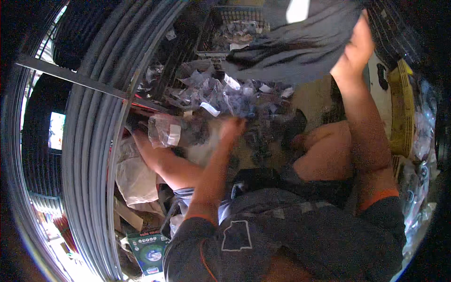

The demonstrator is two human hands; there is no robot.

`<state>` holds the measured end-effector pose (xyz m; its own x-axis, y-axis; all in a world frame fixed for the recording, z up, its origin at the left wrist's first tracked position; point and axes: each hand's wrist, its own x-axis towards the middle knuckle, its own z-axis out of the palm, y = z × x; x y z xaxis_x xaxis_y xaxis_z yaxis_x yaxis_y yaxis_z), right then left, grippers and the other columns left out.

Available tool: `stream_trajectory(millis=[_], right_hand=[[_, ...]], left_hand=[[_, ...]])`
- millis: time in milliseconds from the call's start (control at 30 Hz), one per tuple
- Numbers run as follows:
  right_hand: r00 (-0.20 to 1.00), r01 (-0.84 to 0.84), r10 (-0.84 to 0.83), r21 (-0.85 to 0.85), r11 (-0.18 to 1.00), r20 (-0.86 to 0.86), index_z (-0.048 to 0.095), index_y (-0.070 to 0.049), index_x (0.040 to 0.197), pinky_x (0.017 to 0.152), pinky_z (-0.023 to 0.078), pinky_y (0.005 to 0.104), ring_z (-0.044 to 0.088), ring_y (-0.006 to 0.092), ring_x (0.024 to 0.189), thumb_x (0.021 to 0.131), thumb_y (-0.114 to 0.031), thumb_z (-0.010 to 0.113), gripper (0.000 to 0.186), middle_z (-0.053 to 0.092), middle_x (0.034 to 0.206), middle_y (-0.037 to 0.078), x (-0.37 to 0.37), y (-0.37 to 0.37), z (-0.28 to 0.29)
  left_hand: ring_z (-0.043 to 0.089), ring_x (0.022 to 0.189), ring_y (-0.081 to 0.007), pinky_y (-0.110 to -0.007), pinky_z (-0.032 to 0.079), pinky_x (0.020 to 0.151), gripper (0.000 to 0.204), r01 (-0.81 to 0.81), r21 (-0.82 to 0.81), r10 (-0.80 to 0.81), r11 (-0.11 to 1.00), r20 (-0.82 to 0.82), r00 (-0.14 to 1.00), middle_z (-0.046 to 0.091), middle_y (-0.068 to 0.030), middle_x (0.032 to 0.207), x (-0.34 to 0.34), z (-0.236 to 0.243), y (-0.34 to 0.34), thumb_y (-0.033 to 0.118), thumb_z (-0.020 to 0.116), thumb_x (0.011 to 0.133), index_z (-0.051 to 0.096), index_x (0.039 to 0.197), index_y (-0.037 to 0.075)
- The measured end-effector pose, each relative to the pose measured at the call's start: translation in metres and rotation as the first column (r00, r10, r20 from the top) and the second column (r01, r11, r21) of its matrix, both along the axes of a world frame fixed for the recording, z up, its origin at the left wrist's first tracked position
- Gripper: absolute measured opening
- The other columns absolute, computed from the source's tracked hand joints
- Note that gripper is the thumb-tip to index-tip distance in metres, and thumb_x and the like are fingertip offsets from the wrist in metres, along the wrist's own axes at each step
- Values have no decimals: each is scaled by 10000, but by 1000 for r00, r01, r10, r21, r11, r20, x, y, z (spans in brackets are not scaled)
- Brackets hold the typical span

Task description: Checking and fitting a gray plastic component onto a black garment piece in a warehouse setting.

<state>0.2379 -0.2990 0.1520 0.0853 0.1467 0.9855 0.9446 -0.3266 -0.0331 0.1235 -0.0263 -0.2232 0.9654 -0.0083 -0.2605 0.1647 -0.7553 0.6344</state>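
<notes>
At the upper right my raised right hand [354, 56] is closed on the edge of a large dark grey, flexible sheet-like piece [300, 51]. The piece hangs in folds toward the left and has a white patch at its top; whether it is cloth or a bag, I cannot tell. My left hand [231, 129] is low in the middle, near a heap of clear plastic bags [221, 89] with white labels. Its fingers are smeared by motion. To its left, one clear bag with a label [174, 134] lies near my left leg.
A dark basket [223, 47] with more small clear packets stands at the back. Long grey ribbed bands [87, 155] behind a metal bar fill the left. Yellow crates [401, 113] and clear plastic [423, 150] line the right. A green box [150, 254] sits lower left.
</notes>
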Motion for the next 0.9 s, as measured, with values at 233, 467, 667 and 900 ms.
stream_trajectory(millis=[233,467,667,900], right_hand=[[915,35,63,236,971,-397,464,11,1344,1045,393,363,550,244,1179,908,-263,646,546,567,1290,146,8,-34,-34],[669,-205,287,201,958,-685,457,9,1351,1043,402,366,555,246,1173,919,-244,623,527,565,1295,145,-3,-24,-45],[492,-365,398,232,902,-774,451,8,1357,1042,410,368,559,248,1168,928,-227,604,512,563,1299,145,-2,-14,-53],[195,-512,549,394,764,-813,445,7,1364,1040,420,371,564,251,1163,939,-207,581,495,561,1304,145,-9,-2,-58]], left_hand=[[525,1197,-436,-544,473,941,650,384,287,-314,878,-259,913,426,-192,1440,-17,-138,-41,376,642,867,390,1442,208],[583,1092,-418,-509,512,889,880,302,148,-263,942,-238,935,436,-237,1389,-9,-190,-46,325,749,792,261,1516,214],[640,958,-396,-485,533,822,1004,321,103,-283,941,-278,918,590,-274,1160,-10,-179,-61,340,765,795,157,1506,-24],[609,1065,-397,-466,508,898,913,113,-44,-119,993,-174,978,585,-290,1188,-13,-156,-47,338,753,812,234,1478,-10]])
